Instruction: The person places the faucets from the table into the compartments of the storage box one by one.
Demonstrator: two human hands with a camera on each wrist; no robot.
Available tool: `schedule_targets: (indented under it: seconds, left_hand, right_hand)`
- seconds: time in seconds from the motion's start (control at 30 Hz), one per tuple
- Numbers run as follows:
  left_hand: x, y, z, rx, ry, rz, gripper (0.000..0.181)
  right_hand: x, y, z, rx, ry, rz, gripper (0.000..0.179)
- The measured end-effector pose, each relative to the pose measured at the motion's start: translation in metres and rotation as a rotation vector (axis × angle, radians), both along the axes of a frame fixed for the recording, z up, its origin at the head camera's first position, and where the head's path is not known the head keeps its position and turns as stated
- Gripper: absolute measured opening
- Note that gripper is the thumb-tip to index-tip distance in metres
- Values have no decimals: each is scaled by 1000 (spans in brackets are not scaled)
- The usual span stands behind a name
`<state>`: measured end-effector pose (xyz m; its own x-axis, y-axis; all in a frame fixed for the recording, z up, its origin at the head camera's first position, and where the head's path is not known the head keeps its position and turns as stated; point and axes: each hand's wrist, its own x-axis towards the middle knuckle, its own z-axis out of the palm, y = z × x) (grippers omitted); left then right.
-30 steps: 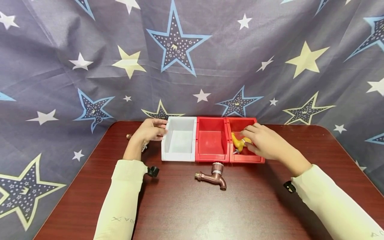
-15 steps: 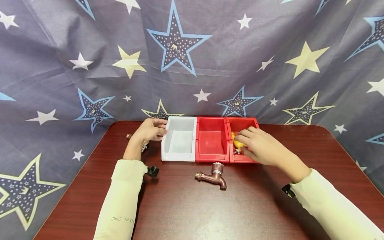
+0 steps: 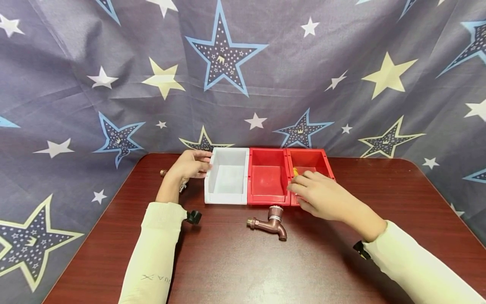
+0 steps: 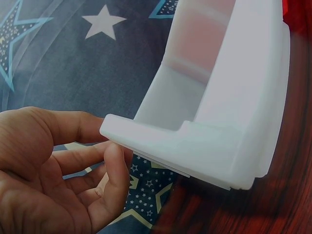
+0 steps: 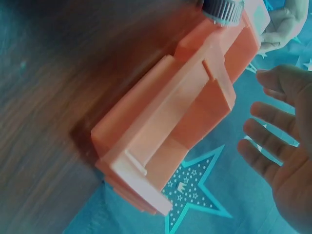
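- Hovering over the front of the right-hand red plastic bin, my right hand has its fingers apart, nothing between them!
- Behind those fingers, inside that bin, a sliver of a yellow piece peeks out; how it lies, I can't tell.
- Down on the glossy red-brown table, just in front of the red bins, sits the copper-brown metal faucet with a ribbed knob.
- Long axis roughly side to side: brass threaded end left, spout right, knob towards the bins.
- Any reach for it hinges on this: it's left and nearer me from my right fingertips; my left hand is farther off.
- That left hand touches the white plastic bin; pinching or merely resting, I can't tell.
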<state>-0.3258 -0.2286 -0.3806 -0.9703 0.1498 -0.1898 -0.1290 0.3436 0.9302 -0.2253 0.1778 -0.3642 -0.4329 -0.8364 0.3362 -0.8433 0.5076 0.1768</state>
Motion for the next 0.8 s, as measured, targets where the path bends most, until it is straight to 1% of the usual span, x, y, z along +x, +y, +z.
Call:
schedule_targets:
  seconds: [0.17,0.27,0.47,0.57,0.7,0.8]
  left_hand:
    - [0,0,-1,5,0,-1,55]
    - [0,0,-1,10,0,-3,55]
    - [1,-1,0,3,1,-2,55]
    - [1,-1,0,4,5,-2,55]
    - [2,-1,-1,8,4,-4,55]
    - [1,-1,-1,10,3,-2,55]
  right_hand:
    - [6,-6,-7,19,-29,-15,40]
    - [9,-10,-10,26,-51,-3,40]
    - [15,-22,-20,82,-64,41,49]
    - [18,-28,-26,105,-84,56,52]
    - [23,-35,-33,136,-120,52,55]
    - [26,-38,-37,158,-123,52,57]
